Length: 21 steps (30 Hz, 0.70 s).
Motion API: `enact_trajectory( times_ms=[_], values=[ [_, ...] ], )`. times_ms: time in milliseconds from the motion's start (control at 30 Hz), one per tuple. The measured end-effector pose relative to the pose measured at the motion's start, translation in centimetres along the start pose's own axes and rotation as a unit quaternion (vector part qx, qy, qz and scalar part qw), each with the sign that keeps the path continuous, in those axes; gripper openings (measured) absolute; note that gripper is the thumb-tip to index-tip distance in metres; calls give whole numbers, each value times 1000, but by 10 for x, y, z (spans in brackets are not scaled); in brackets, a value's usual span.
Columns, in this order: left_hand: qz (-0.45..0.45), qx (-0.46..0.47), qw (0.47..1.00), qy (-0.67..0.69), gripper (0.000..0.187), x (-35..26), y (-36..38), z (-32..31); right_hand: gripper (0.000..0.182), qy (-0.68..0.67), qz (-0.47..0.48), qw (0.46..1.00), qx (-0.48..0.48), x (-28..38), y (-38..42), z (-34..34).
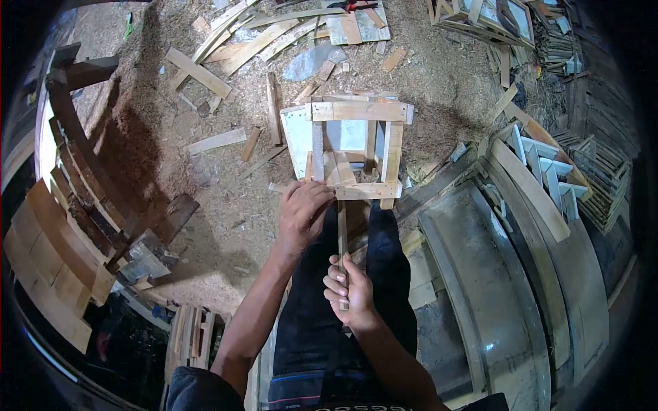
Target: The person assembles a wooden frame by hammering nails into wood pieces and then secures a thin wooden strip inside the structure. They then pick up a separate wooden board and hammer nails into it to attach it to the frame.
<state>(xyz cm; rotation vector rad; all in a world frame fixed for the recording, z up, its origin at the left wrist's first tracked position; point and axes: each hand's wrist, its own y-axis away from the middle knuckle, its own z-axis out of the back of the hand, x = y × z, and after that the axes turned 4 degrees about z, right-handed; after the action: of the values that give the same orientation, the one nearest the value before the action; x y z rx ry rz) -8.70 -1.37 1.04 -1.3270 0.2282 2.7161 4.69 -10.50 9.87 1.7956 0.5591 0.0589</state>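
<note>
A small open wooden frame (360, 111) made of pale slats stands in front of my knees. My left hand (301, 209) is closed at the frame's near left corner, its fingers wrapped round the wood there. A narrow wooden strip (343, 233) runs from the frame's near edge back between my legs. The lower end of this strip is in my right hand (348, 289), with the fingers curled round it. Behind the frame's left side leans a white board (297, 140).
Loose slats (199, 73) and sawdust cover the ground ahead. Pliers with red handles (353, 6) lie on a board at the top. Large curved panels (480, 274) stand at the right, and stacked planks (51, 253) at the left. Another wooden frame (486, 20) is at the upper right.
</note>
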Motion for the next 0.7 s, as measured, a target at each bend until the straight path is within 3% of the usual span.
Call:
enact_trajectory(
  times_ms=[467,667,700],
  values=[
    [-4,-4,1000,-4,25,-2,-2,-1,30,-20,4,999,30,11,-20,10],
    [5,-47,999,27,23,-1,-7,-1,31,71,22,997,-19,16,-6,23],
    [50,-41,997,47,20,-2,-5,-1,32,99,26,994,-24,18,-2,27]
  ],
)
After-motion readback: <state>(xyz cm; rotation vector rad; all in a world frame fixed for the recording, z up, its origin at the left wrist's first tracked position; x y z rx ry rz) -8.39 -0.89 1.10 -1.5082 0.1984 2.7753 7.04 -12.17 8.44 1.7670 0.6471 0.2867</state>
